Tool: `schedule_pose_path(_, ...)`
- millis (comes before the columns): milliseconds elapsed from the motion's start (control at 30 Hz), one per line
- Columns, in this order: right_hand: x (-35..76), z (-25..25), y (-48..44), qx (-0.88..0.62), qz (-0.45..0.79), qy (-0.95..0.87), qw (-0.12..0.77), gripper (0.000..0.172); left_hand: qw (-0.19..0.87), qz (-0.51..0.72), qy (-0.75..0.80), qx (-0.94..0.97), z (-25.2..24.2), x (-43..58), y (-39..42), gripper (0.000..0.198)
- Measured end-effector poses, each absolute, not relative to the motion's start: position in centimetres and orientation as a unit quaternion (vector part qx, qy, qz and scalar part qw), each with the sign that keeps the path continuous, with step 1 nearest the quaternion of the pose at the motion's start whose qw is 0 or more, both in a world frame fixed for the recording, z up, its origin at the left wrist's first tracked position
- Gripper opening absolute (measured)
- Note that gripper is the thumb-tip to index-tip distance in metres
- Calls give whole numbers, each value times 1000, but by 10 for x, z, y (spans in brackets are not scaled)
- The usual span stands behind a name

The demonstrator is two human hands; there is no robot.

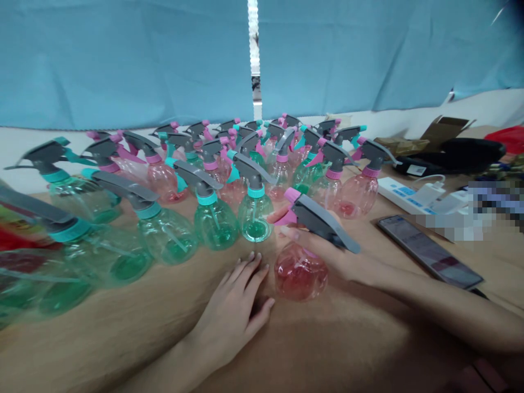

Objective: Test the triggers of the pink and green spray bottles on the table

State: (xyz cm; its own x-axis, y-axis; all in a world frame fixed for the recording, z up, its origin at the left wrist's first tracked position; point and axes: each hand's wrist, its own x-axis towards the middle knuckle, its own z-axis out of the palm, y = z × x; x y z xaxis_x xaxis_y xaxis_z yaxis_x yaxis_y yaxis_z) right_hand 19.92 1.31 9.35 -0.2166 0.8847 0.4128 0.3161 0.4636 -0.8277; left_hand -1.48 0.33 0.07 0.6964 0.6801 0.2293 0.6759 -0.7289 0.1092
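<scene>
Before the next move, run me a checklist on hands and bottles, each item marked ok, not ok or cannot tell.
1. Right hand around the neck of the clear pink plastic spray bottle: ok.
2. Both hands free: not ok; only the left hand is.
3. Held bottle's base touching the brown wooden table: cannot tell.
4. Clear green plastic spray bottle just left of it upright: ok.
5. Dark-edged rectangular smartphone lying flat: ok.
</scene>
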Motion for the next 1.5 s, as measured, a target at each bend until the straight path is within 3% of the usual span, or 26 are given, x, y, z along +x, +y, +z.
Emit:
schedule_pose_path(633,199,103,12,-411,284,-735,457,13,10,128,369,920,1,-15,3,46)
schedule_pose_path(967,201,108,11,-462,235,-756,400,29,3,141,366,920,-1,-15,3,44)
schedule_pose_path(1500,204,104,14,-445,209,-767,412,28,4,144,365,920,0,-15,3,44)
